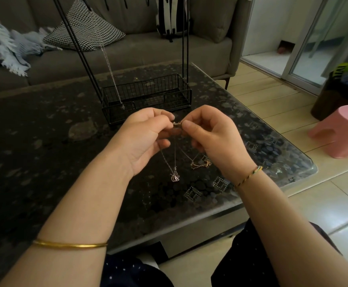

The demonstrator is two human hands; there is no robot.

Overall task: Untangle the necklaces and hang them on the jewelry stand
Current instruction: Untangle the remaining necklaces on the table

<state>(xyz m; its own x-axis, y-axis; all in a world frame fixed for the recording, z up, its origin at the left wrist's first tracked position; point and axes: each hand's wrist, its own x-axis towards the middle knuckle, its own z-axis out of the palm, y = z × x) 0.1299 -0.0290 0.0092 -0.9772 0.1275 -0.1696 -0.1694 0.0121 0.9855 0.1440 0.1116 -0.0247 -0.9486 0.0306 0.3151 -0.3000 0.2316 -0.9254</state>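
Both hands are raised over the dark worktop (44,125) and meet at their thumb and forefinger tips. The left hand (146,137) and the right hand (214,139) each pinch one side of a small silvery bit (177,123), which may be a clasp or a knot but is too small to tell, and the other fingers are loosely curled under. The silver necklace (167,162) hangs down from that pinch in two fine strands, with its pendant (174,177) hanging just above or on the glass; which, I cannot tell. A gold chain (200,165) runs down from near the right hand to a small heap on the worktop just beside the pendant, and whether it is free of the silver one is unclear. Behind the hands is the jewelry stand (146,96), its wire basket base on the worktop, and one hung chain (109,67) already drops from above into the basket. The step in hand looks like the untangling, or working the clasp, of the second necklace. The next move seems to call for small fingertip work at the pinch, parting the strands without pulling them tight, then lifting the freed necklace up to the stand's bar, which is out of view
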